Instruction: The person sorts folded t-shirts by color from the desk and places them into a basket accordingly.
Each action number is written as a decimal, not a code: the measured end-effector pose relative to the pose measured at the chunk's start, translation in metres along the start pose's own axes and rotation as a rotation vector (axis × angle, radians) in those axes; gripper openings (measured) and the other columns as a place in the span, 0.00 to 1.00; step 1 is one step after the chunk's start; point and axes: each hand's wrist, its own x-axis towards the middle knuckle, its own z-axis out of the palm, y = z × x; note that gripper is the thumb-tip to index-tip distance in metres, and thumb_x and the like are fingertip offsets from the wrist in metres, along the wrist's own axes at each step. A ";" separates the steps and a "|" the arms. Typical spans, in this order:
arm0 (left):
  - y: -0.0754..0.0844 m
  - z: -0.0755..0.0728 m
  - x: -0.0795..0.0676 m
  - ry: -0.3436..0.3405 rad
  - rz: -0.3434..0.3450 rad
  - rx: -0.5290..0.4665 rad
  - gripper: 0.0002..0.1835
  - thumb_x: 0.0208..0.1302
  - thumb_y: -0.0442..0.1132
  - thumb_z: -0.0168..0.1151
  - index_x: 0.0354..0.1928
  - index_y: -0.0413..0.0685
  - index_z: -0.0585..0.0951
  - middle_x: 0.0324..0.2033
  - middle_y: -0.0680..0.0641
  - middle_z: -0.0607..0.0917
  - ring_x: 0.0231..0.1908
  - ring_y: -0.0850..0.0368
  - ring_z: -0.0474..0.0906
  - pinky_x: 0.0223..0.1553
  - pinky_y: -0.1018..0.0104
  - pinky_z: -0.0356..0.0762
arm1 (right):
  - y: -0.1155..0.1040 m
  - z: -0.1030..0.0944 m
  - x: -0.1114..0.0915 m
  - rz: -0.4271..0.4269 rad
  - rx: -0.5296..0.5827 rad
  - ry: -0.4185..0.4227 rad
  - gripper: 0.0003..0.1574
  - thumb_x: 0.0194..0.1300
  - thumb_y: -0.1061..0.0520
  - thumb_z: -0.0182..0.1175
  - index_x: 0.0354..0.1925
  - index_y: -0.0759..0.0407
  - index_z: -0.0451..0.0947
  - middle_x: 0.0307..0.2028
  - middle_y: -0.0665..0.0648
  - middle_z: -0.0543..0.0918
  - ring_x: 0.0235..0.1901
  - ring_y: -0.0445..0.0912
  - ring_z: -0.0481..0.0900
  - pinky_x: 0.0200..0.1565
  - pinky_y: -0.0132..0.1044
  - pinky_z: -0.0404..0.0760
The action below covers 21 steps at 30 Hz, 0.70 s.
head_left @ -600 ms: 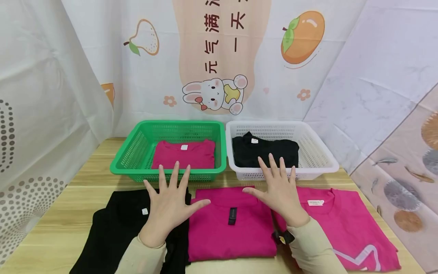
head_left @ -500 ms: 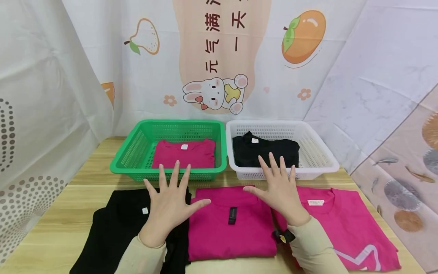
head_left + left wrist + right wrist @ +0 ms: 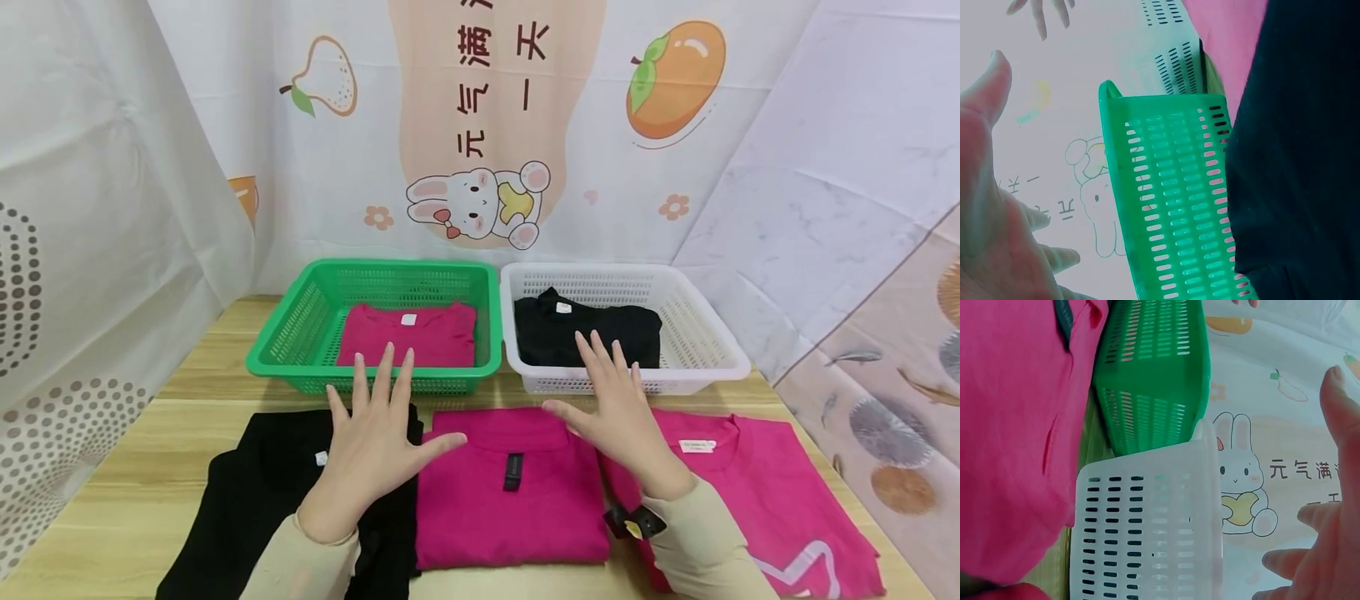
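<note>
My left hand [image 3: 375,450] is held with fingers spread above the folded black shirt [image 3: 255,492], holding nothing. Over the gap between the middle folded magenta shirt [image 3: 510,525] and the pink shirt [image 3: 772,475] hovers my right hand [image 3: 618,417], its fingers extended and nothing in them. Behind the left hand stands a green basket [image 3: 262,358] with a folded pink shirt [image 3: 408,337] inside. A white basket [image 3: 720,354] beside it contains a folded black shirt [image 3: 588,333]. In the left wrist view the green basket [image 3: 1172,206] shows past the open palm.
All of this lies on a wood-grain table [image 3: 112,500]. A printed white curtain [image 3: 330,183] hangs right behind the baskets, and more cloth [image 3: 862,333] closes off the right side. A black strap [image 3: 633,523] is worn at the right wrist.
The head view has shifted slightly, so the scene sits a little to the right. The right hand has turned a bit and its fingers are closer together. Shirts and baskets stay in place.
</note>
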 end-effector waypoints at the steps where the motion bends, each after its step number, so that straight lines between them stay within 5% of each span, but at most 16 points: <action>1: 0.001 0.000 0.000 -0.003 -0.001 -0.008 0.66 0.46 0.88 0.45 0.80 0.58 0.41 0.79 0.44 0.42 0.76 0.31 0.30 0.64 0.19 0.33 | 0.000 -0.001 -0.001 -0.001 0.024 -0.001 0.63 0.59 0.33 0.66 0.80 0.47 0.43 0.79 0.60 0.45 0.77 0.66 0.36 0.71 0.70 0.37; 12: 0.006 0.001 -0.007 -0.044 0.031 -0.165 0.65 0.48 0.83 0.53 0.80 0.57 0.40 0.79 0.45 0.43 0.77 0.33 0.34 0.67 0.23 0.40 | 0.002 -0.011 -0.014 0.050 0.333 -0.061 0.55 0.68 0.43 0.61 0.79 0.36 0.38 0.79 0.59 0.42 0.78 0.61 0.37 0.66 0.76 0.50; 17: 0.012 0.004 -0.013 -0.081 0.062 -0.304 0.64 0.51 0.79 0.57 0.80 0.57 0.39 0.79 0.46 0.44 0.77 0.36 0.36 0.69 0.27 0.46 | 0.003 -0.010 -0.021 0.017 0.480 -0.065 0.49 0.72 0.51 0.56 0.80 0.43 0.41 0.79 0.62 0.47 0.77 0.63 0.45 0.68 0.72 0.51; 21: 0.017 0.006 -0.018 -0.148 0.015 -0.469 0.62 0.54 0.74 0.61 0.79 0.60 0.36 0.79 0.48 0.43 0.77 0.38 0.40 0.64 0.29 0.62 | 0.005 -0.006 -0.027 -0.014 0.652 -0.086 0.47 0.73 0.58 0.53 0.80 0.50 0.40 0.78 0.64 0.48 0.77 0.63 0.43 0.70 0.65 0.55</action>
